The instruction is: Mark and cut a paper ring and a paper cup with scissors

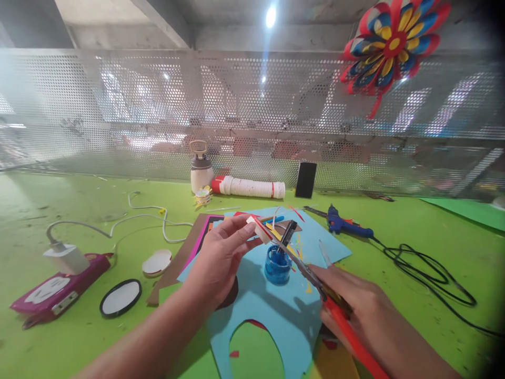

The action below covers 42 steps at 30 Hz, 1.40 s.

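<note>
My left hand point(223, 258) pinches a small strip of red and white paper point(258, 227) between thumb and fingers, held above the light blue paper sheet point(276, 310). My right hand point(355, 310) grips red-handled scissors point(311, 276), whose blades point up-left and meet the strip. Just below the blades stands a small blue pot point(277, 265) with a dark brush in it.
A blue glue gun point(347, 223) with a black cord point(430, 273) lies at the right. A pink power strip with a white charger point(59, 284), two round lids point(120, 297), a white bottle point(201, 171), a stack of cups point(252, 188), and coloured paper sheets lie on the green table point(59, 210). A paper flower point(392, 42) hangs on the mesh wall.
</note>
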Each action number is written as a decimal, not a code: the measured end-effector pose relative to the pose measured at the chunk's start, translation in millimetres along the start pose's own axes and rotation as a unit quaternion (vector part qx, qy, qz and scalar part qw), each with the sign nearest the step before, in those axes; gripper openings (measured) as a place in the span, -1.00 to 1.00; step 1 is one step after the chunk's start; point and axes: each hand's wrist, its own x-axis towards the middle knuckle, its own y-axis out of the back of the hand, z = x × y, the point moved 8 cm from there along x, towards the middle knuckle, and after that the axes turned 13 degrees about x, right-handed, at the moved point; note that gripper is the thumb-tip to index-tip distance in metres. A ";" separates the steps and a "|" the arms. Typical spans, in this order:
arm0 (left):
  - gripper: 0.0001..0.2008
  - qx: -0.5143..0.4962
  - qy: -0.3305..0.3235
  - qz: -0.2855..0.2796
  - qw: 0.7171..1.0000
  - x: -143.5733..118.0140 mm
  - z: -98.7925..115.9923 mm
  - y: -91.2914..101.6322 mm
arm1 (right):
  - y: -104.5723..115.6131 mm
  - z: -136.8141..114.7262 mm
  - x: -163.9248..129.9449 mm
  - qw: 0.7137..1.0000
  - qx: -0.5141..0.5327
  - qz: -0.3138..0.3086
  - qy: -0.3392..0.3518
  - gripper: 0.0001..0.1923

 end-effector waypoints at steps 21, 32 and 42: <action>-0.63 0.022 -0.031 0.034 0.999 -5.1 4.5 -0.9 | -2.1 1.3 -1.1 1.000 0.014 0.006 0.014 -0.55; -0.67 0.018 -0.042 0.027 0.999 -5.9 6.5 -2.0 | -3.0 3.8 -2.5 0.999 0.038 0.018 0.017 -0.49; -0.68 0.023 -0.047 0.026 0.998 -6.1 6.0 -0.5 | -0.8 0.3 -4.1 0.999 0.018 0.024 0.022 -0.59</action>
